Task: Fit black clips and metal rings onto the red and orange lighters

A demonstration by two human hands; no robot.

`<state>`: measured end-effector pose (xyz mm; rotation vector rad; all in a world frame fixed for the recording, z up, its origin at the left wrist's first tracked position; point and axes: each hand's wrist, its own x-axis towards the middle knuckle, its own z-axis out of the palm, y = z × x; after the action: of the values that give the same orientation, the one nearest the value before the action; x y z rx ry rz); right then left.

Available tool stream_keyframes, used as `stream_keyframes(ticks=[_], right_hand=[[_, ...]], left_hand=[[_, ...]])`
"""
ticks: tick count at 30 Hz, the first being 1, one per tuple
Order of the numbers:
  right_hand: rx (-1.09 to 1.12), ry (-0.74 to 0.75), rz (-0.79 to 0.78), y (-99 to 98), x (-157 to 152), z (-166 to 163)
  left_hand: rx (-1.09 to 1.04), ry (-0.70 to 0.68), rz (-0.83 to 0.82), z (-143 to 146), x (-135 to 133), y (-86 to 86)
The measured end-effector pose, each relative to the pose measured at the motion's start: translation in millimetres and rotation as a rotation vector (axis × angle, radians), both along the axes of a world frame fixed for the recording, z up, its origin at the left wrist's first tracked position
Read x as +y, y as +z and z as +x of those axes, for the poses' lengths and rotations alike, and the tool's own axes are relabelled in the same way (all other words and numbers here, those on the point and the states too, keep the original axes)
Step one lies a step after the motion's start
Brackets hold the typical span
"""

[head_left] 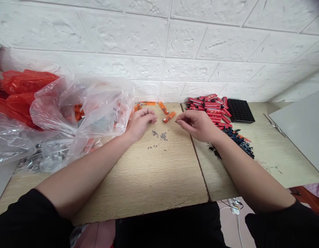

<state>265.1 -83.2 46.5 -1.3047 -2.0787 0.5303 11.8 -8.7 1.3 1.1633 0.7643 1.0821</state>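
My left hand (pixel 140 123) rests on its side at the left of the wooden table, beside the plastic bag. Its fingers are curled and what they hold, if anything, is hidden. Across from it my right hand (pixel 197 124) pinches a tiny dark piece at its fingertips, too small to name. Between the hands lie an orange lighter (pixel 169 117) and another orange lighter (pixel 163 107) behind it. A third orange lighter (pixel 149 103) is close to the wall. Small metal pieces (pixel 163 136) lie scattered in front of the hands.
Red lighters (pixel 212 107) are heaped behind my right hand, beside a black gridded tray (pixel 240 111). Dark blue and black parts (pixel 242 144) lie near my right forearm. Clear plastic bags (pixel 84 100) crowd the left. Scissors (pixel 274 124) lie far right. A tabletop seam (pixel 199 165) runs forward.
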Motion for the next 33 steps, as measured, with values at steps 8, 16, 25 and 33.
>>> stream_keyframes(ticks=[8,16,25,33], right_hand=[[-0.324,0.007,-0.386,41.4,-1,69],[-0.521,0.148,-0.664,47.2,-6,83],[-0.563,0.024,-0.660,41.4,-4,80],[-0.561,0.004,-0.613,42.2,-9,76]], left_hand=[[0.017,0.010,-0.004,0,-1,3.4],[0.010,0.011,-0.007,0,-1,4.8],[0.015,0.012,-0.010,1,-1,5.5],[0.028,0.014,-0.009,-1,0,2.0]])
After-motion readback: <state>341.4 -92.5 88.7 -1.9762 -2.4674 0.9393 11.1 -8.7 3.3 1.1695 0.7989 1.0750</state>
